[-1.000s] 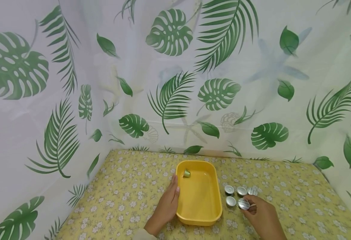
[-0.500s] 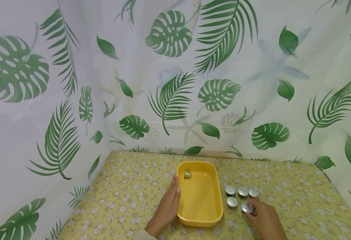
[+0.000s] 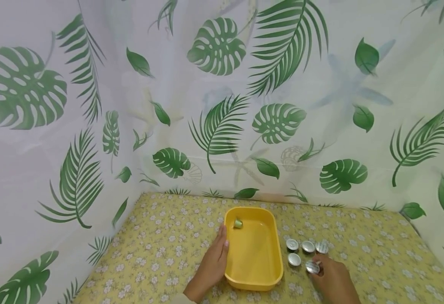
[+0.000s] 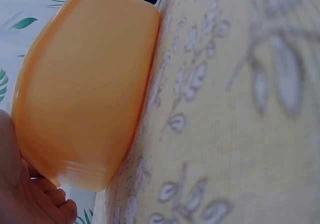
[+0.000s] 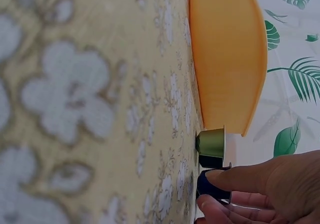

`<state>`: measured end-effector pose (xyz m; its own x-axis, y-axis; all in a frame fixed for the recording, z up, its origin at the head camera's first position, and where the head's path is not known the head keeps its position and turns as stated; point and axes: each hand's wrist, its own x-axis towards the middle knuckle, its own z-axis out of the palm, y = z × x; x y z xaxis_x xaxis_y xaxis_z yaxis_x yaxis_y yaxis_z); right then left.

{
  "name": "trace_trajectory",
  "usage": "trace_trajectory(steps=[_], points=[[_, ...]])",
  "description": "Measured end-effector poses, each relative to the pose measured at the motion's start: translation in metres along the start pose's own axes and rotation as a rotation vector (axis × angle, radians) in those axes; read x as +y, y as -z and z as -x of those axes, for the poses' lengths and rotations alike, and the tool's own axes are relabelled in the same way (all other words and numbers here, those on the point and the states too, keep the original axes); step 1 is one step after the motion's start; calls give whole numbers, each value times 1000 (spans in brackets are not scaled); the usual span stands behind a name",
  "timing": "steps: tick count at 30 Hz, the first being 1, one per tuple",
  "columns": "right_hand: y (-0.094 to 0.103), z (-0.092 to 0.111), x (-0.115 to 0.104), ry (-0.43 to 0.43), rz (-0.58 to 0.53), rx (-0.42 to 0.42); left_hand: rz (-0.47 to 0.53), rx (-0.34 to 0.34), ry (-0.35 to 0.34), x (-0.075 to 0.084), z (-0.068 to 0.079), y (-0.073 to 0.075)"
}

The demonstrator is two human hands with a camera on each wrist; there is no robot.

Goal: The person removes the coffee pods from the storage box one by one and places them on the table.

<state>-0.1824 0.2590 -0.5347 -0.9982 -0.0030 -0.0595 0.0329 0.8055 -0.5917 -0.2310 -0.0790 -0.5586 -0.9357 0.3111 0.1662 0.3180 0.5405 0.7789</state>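
Note:
In the head view my left hand (image 3: 210,257) holds the left side of a yellow plastic tray (image 3: 279,257), its thumb at the rim. One small green coffee capsule (image 3: 238,223) lies inside, near the tray's far left corner. To the right of the tray, my right hand (image 3: 334,276) pinches a dark blue coffee capsule (image 5: 215,186) between thumb and fingers, its silver lid facing up, low over the cloth. Beside it, several more capsules stand lid up in two short rows, among them this front left one (image 3: 294,259) and a green-bodied one (image 5: 211,144).
A yellow flowered cloth (image 3: 161,236) covers the table. White sheeting (image 3: 222,139) printed with green leaves rises along the back and both sides.
My right hand has drawn the pinched capsule slightly toward me and to the right, away from the others. The left hand keeps its place on the tray.

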Motion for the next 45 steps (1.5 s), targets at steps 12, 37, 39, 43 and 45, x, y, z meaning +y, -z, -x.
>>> trace_trajectory(steps=[12, 37, 39, 43, 45], points=[[-5, -5, 2, -14, 10, 31, -2, -5, 6, 1, 0, 0], [7, -3, -4, -18, 52, -4, 13, -19, 23, -1, 0, 2], [10, 0, -6, -2, 63, -11, 12, -17, 21, -2, -1, 2], [22, 7, -15, 17, 93, -45, 9, -17, 28, -3, -1, 1], [30, 9, -22, 16, 110, -61, 9, -17, 29, -2, -2, 0]])
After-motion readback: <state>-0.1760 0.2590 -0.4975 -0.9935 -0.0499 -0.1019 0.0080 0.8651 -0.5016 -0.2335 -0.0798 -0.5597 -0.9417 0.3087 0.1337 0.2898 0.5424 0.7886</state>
